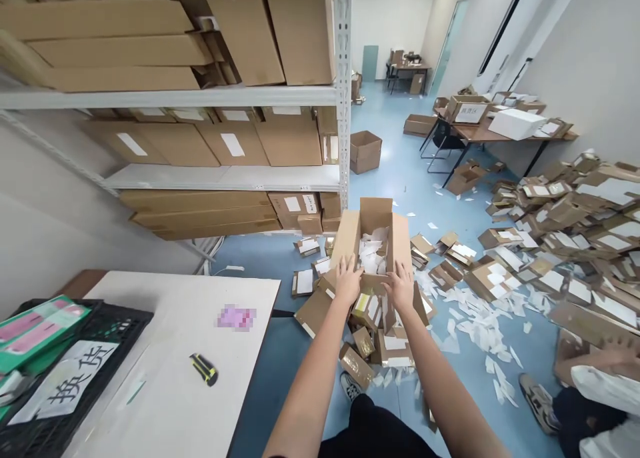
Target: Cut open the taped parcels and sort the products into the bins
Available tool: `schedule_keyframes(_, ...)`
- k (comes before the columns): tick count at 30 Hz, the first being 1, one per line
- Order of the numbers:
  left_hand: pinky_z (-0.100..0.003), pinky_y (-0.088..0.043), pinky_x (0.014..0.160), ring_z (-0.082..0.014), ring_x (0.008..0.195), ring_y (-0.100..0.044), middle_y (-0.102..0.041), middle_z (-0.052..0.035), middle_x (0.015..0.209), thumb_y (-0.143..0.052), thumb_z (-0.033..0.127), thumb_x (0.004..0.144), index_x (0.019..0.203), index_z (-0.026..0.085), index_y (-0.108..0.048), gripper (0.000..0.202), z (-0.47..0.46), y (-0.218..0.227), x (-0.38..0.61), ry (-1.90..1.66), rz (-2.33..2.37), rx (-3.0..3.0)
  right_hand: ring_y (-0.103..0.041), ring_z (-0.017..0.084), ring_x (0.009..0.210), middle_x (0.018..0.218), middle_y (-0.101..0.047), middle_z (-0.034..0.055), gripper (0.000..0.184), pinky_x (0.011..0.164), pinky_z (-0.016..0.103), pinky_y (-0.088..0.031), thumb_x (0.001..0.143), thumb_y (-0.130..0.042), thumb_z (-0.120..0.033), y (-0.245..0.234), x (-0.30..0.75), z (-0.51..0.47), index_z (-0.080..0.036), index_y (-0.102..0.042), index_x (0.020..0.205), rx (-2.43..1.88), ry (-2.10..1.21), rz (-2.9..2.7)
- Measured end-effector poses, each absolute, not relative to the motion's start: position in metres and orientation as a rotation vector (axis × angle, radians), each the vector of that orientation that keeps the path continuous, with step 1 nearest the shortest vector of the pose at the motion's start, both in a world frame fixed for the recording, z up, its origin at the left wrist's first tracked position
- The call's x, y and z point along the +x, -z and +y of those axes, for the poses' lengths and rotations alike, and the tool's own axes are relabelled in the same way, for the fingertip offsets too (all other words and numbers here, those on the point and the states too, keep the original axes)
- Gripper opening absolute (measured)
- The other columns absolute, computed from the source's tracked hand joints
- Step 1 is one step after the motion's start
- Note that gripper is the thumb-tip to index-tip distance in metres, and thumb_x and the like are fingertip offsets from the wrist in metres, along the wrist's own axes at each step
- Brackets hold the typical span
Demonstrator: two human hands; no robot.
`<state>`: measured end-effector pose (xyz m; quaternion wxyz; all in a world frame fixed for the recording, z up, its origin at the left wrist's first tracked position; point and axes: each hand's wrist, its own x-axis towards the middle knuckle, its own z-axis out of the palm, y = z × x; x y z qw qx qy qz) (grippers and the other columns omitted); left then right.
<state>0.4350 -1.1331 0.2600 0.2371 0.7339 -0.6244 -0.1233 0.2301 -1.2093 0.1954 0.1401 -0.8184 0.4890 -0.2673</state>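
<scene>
Both my hands are at the near side of an open cardboard box (401,235) whose flaps stand spread out. White paper scraps (373,251) lie inside it. My left hand (349,279) grips the near left corner, fingers over the edge. On the near right corner, my right hand (400,286) holds the box in the same way. Below the box and around it, several smaller cartons (356,365) lie in a heap on the floor, some with white labels. Parts of that heap are hidden by my forearms.
A white table (200,405) at left bears a utility knife (204,369) and a black crate (125,331). Metal shelving (225,177) with cartons stands ahead. Flattened cartons (560,238) and paper scraps (483,331) cover the floor at right, where another person (597,385) crouches.
</scene>
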Motion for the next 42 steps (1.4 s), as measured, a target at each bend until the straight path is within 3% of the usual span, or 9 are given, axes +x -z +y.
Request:
schedule_keyframes(3,-0.067,-0.023,0.128,-0.0362,0.163,-0.008,-0.026,-0.0041,0.174,-0.059,0.019,0.095,0.145,0.030,-0.062,0.051,-1.143,-0.266,0.439,0.296,-1.689,1.990,-0.029,0.041,0.155,0.163,-0.042,0.0200,0.041,0.119,0.071,-0.025,0.086,-0.067,-0.030,-0.174,0.225,-1.228,-0.020,-0.069,0.125,-2.216,0.641,1.578)
schedule_keyframes(8,-0.065,-0.033,0.125,-0.0363,0.163,-0.010,-0.030,-0.0056,0.173,-0.052,0.019,0.097,0.146,0.027,-0.060,0.051,-1.112,-0.274,0.469,0.231,-1.568,2.024,-0.035,0.043,0.151,0.157,-0.048,0.0222,0.044,0.117,0.063,-0.036,0.084,-0.065,-0.028,-0.158,0.241,-1.230,-0.016,-0.070,0.127,-2.201,0.737,1.506)
schedule_keyframes(12,-0.061,-0.034,0.125,-0.0347,0.163,-0.013,-0.030,-0.0042,0.172,-0.051,0.018,0.096,0.146,0.028,-0.059,0.052,-1.073,-0.280,0.495,0.198,-1.457,2.103,-0.033,0.042,0.152,0.157,-0.047,0.0203,0.039,0.120,0.060,-0.036,0.088,-0.064,-0.029,-0.178,0.290,-1.215,-0.016,-0.072,0.124,-2.354,0.881,1.188)
schedule_keyframes(19,-0.058,-0.033,0.127,-0.0337,0.162,-0.015,-0.027,-0.0041,0.173,-0.053,0.018,0.096,0.152,0.029,-0.053,0.057,-0.977,-0.298,0.529,0.011,-1.186,2.266,-0.025,0.039,0.157,0.165,-0.038,0.0146,0.042,0.121,0.063,-0.037,0.091,-0.067,-0.029,-0.220,0.409,-1.150,-0.020,-0.070,0.132,-2.494,0.839,0.561)
schedule_keyframes(30,-0.058,-0.037,0.125,-0.0342,0.162,-0.018,-0.029,-0.0067,0.172,-0.057,0.019,0.096,0.152,0.029,-0.051,0.057,-0.726,-0.310,0.529,-0.336,-0.487,2.562,-0.021,0.040,0.158,0.166,-0.037,0.0138,0.047,0.120,0.062,-0.038,0.091,-0.067,-0.030,-0.265,0.525,-0.954,-0.021,-0.066,0.137,-2.485,0.721,-0.177)
schedule_keyframes(36,-0.058,-0.037,0.125,-0.0358,0.161,-0.019,-0.029,-0.0097,0.172,-0.057,0.022,0.097,0.151,0.027,-0.052,0.055,-0.587,-0.313,0.477,-0.456,-0.152,2.589,-0.024,0.041,0.157,0.163,-0.040,0.0170,0.051,0.118,0.062,-0.040,0.091,-0.066,-0.030,-0.283,0.532,-0.814,-0.019,-0.063,0.140,-2.441,0.630,-0.459)
schedule_keyframes(42,-0.057,-0.035,0.126,-0.0354,0.161,-0.018,-0.028,-0.0073,0.173,-0.057,0.023,0.096,0.152,0.028,-0.051,0.056,-0.444,-0.313,0.403,-0.529,0.183,2.560,-0.026,0.041,0.156,0.165,-0.038,0.0160,0.052,0.117,0.063,-0.041,0.090,-0.067,-0.030,-0.288,0.508,-0.656,-0.021,-0.061,0.141,-2.372,0.481,-0.747)
